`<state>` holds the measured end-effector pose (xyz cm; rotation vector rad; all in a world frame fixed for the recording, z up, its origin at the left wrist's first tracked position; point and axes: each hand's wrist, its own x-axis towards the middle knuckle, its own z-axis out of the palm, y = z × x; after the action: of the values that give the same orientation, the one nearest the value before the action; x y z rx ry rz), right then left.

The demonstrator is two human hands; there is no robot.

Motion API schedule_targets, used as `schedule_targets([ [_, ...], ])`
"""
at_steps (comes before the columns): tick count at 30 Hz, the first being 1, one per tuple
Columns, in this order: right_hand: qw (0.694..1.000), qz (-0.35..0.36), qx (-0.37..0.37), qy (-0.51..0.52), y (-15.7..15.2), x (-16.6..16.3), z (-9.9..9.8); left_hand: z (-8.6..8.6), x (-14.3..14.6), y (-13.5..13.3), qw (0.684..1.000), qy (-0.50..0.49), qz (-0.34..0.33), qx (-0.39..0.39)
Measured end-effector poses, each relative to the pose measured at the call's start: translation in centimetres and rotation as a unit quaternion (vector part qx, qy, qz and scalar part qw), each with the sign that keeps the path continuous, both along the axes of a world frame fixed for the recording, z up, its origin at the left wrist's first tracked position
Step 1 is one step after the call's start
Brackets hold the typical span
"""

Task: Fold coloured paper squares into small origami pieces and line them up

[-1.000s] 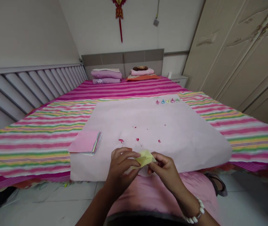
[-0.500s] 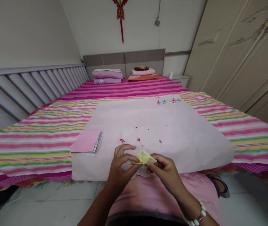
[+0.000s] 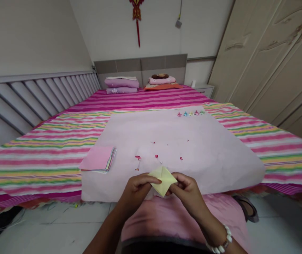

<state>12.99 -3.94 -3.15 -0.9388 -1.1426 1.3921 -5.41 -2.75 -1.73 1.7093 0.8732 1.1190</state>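
A yellow square of folded paper [image 3: 163, 180], turned like a diamond with a crease down its upper part, is held up between my two hands near the sheet's front edge. My left hand [image 3: 138, 188] pinches its left corner, thumb on the face and the other fingers behind. At the right corner, my right hand [image 3: 186, 188] grips the paper between thumb and fingers, a white bead bracelet on that wrist. Small red scraps [image 3: 156, 156] lie on the large pale sheet [image 3: 219, 155] just beyond the paper.
A stack of coloured paper [image 3: 98, 158], pink on top, lies at the sheet's left edge. Several small folded paper figures [image 3: 191, 113] stand in a row at its far right. Striped bedding [image 3: 42, 158] surrounds the sheet; a pink cushion [image 3: 164, 218] is below my hands.
The yellow paper has gone from a raised, partly opened shape to a flat diamond. My left fingers, spread before, have closed on its left corner. My right hand has stayed nearly in place.
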Motion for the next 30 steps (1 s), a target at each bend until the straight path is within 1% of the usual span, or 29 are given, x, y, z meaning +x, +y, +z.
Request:
schedule_targets([
  [3, 1.000, 0.002, -0.011, 0.002, -0.1, 0.1, 0.1, 0.5, -0.1, -0.3, 1.000, 0.002, -0.008, -0.016],
  [7, 1.000, 0.017, -0.017, 0.015, -0.2, 0.2, 0.1, 0.9, 0.1, -0.4, 0.998, -0.027, -0.001, -0.053],
  [12, 0.993, 0.061, -0.006, 0.099, 0.0, 0.2, -0.3, 0.4, 0.9, -0.2, 0.997, -0.013, 0.078, -0.023],
  [14, 0.994, 0.059, -0.017, 0.088, 0.2, 0.2, -0.4, 0.2, 1.3, -0.2, 0.996, -0.009, 0.090, -0.016],
  [17, 0.998, 0.031, -0.040, 0.048, 0.4, 0.0, -0.4, 0.0, 1.8, -0.4, 0.996, -0.012, 0.090, -0.020],
  [20, 0.998, 0.000, -0.057, 0.022, 0.6, -0.2, -0.5, 0.0, 2.2, -0.5, 0.992, -0.044, 0.092, -0.076],
  [24, 0.998, -0.016, -0.057, 0.023, 0.5, -0.3, -0.4, 0.0, 2.5, -0.4, 0.970, -0.128, 0.114, -0.173],
  [27, 0.998, -0.014, -0.061, 0.031, 0.5, -0.2, -0.2, -0.1, 2.5, -0.1, 0.962, -0.143, 0.122, -0.199],
  [30, 0.997, -0.006, -0.060, 0.044, 0.4, -0.1, -0.2, 0.0, 2.3, -0.1, 0.964, -0.139, 0.118, -0.194],
])
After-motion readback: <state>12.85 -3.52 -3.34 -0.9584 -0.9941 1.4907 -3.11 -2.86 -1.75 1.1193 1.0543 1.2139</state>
